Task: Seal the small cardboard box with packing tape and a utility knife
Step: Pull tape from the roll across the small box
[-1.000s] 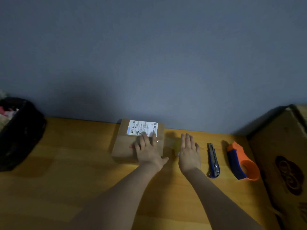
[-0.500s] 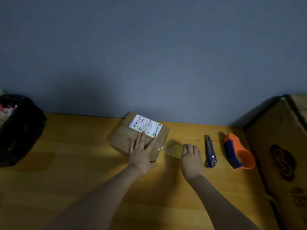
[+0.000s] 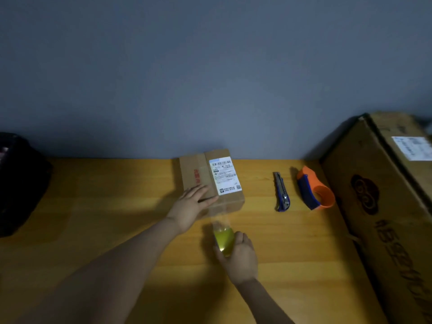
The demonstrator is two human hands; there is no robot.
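Note:
A small cardboard box (image 3: 198, 174) with a white shipping label lies on the wooden table (image 3: 117, 206) near the wall. My left hand (image 3: 191, 204) rests flat on the box's near left corner, fingers spread. My right hand (image 3: 240, 256) grips a yellowish roll of clear packing tape (image 3: 224, 239) in front of the box. A clear strip of tape (image 3: 219, 213) stretches from the roll up to the box's near edge. A blue utility knife (image 3: 281, 191) lies to the right of the box.
An orange and blue tape dispenser (image 3: 314, 189) lies right of the knife. A large cardboard box (image 3: 385, 206) stands along the table's right side. A dark bag (image 3: 18, 183) sits at the far left. The grey wall runs behind the table.
The box has been turned so its label now sits on the right. My right hand has pulled the tape roll toward me, drawing out a strip. My left hand shifted to the box's near corner.

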